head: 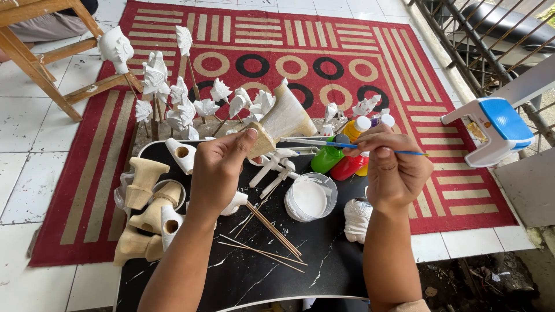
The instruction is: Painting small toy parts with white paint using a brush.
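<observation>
Left hand (218, 167) is grasping a wooden carved piece (278, 122), partly coated white, holding it up over the black tray (254, 271). Right hand (393, 167) is pinched on a thin blue paintbrush (352, 146), bristle end touching the piece's side. Directly below we see an open tub of white paint (310, 197), with bamboo skewers (272, 231) just beside it on the tray. Paint bottles (341, 159) in green, red and yellow sit behind the right hand. Unpainted wooden pieces (145, 202) are stacked at the tray's left edge. White-coated pieces on sticks (185, 104) stand on the red rug (347, 58).
</observation>
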